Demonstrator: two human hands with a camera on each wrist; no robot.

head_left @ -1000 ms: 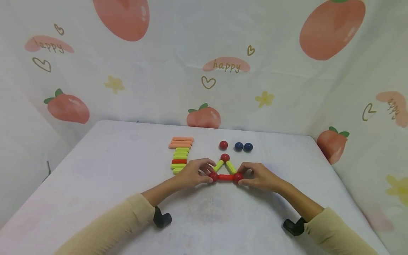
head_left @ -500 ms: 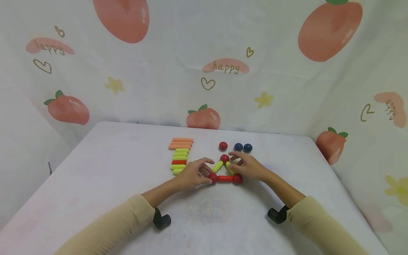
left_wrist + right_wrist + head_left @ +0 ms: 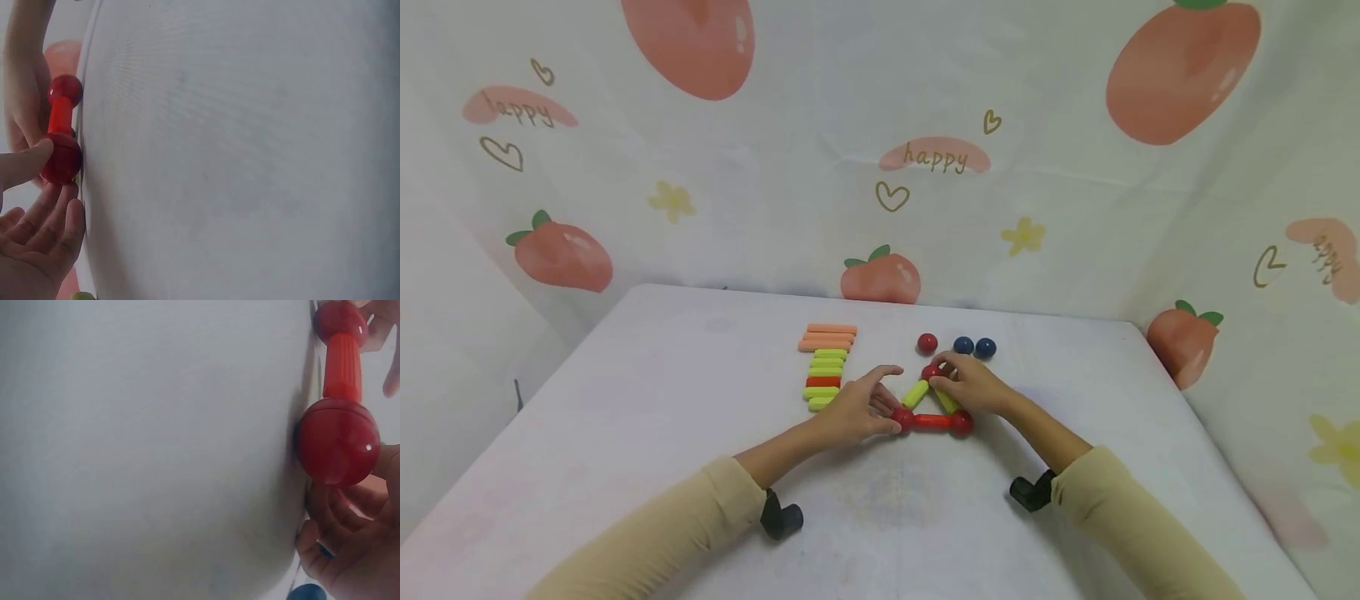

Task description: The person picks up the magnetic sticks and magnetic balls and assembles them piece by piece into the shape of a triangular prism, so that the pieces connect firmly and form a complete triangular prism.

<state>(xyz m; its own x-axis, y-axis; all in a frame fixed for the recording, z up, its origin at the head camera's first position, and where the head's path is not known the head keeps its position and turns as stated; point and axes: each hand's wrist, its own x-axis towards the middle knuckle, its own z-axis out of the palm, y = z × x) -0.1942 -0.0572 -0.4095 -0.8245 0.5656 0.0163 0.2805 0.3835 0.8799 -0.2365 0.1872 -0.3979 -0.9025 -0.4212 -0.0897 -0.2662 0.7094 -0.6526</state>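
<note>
A flat triangle lies on the table: red balls at its corners, a red rod point(image 3: 932, 422) along the near side and yellow-green rods point(image 3: 915, 394) on the other two. My left hand point(image 3: 853, 410) holds the left corner ball point(image 3: 903, 419) between thumb and fingers; the left wrist view shows the thumb against that ball point(image 3: 62, 159). At the far corner, my right hand point(image 3: 977, 385) pinches the top ball point(image 3: 929, 372), partly covering it and the right yellow-green rod point(image 3: 947, 402). Neither hand grips the right corner ball point(image 3: 961, 422), seen large in the right wrist view.
Behind the triangle sit a loose red ball point(image 3: 927, 343) and two blue balls point(image 3: 974, 347). Left of it, orange rods point(image 3: 827, 337), several yellow-green rods point(image 3: 827, 363) and one red rod point(image 3: 823, 382) lie stacked in a column. A printed cloth hangs behind the table point(image 3: 700, 350).
My right hand has let go of the right corner ball, moved away from me and to the left, and taken hold of the top ball. The left hand has stayed at its ball.
</note>
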